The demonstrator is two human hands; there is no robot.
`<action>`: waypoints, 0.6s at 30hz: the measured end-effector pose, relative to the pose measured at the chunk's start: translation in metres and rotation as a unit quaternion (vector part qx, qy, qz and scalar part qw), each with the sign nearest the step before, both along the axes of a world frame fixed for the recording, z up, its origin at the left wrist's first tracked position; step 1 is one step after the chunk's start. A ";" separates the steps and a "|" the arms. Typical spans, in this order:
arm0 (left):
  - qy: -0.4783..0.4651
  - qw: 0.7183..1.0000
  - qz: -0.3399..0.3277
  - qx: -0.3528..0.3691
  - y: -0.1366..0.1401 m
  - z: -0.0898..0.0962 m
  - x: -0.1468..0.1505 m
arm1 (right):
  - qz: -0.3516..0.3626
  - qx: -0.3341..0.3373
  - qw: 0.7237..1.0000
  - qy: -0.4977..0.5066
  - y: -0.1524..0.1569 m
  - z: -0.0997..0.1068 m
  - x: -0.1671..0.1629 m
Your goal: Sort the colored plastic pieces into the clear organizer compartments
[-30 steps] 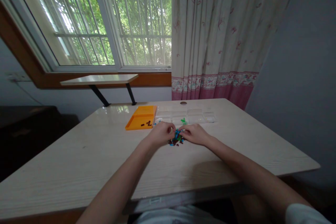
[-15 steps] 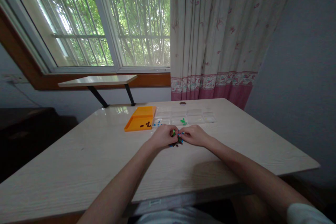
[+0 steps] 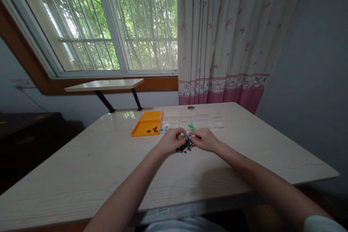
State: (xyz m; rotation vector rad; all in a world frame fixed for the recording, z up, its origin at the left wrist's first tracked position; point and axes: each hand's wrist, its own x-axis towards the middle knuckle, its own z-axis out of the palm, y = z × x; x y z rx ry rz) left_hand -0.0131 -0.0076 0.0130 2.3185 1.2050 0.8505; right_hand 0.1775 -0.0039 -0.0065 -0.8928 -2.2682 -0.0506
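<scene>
Pale worktop (image 3: pixel 81 174) by window (image 3: pixel 148 25); left hand (image 3: pixel 170 140) and right hand (image 3: pixel 204 139) pinched narrow on small blue piece (image 3: pixel 187 136) over block pile (image 3: pixel 186 145). Looks like fingertip work, joining or parting unclear; next move likely needs steady grip.

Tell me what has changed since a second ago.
The left hand has shifted slightly right, toward the right hand; the two nearly meet at a small blue piece. Which holds it is unclear. The orange box and clear tray stayed put.
</scene>
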 end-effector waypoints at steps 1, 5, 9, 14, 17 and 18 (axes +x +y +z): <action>-0.003 1.000 0.002 -0.002 0.000 0.000 0.000 | 0.000 -0.004 1.000 0.004 0.000 0.000 0.000; -0.018 0.999 0.027 0.006 0.005 0.001 -0.003 | -0.007 -0.034 0.999 0.014 -0.001 0.004 0.001; -0.035 0.993 0.087 0.065 0.011 0.005 -0.011 | -0.008 -0.063 0.998 -0.016 0.002 0.007 0.004; -0.033 0.980 0.139 0.139 0.012 0.010 -0.020 | 0.003 -0.085 0.995 -0.055 0.007 0.006 0.009; -0.017 0.972 0.156 0.174 0.011 0.012 -0.022 | -0.002 -0.098 0.993 -0.067 0.008 0.007 0.012; -0.015 0.970 0.157 0.183 0.011 0.013 -0.023 | -0.002 -0.101 0.992 -0.072 0.008 0.008 0.013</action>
